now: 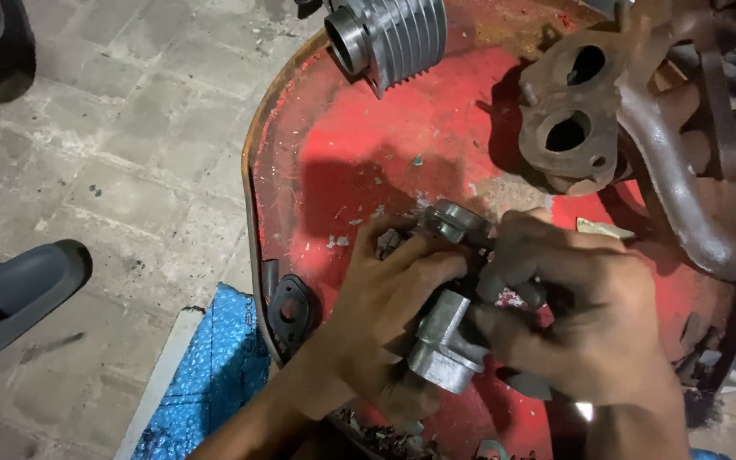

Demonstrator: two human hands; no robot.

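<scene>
Head view: grimy silver cast-metal part (446, 341).

— How much of the grey metal part (445, 345) shows?
— Only its lower body and a flange above the fingers (423, 255); the middle sits hidden under both hands.
— And the finned cylinder (389, 38) beyond the fingertips?
— The top edge cuts it off.
</scene>
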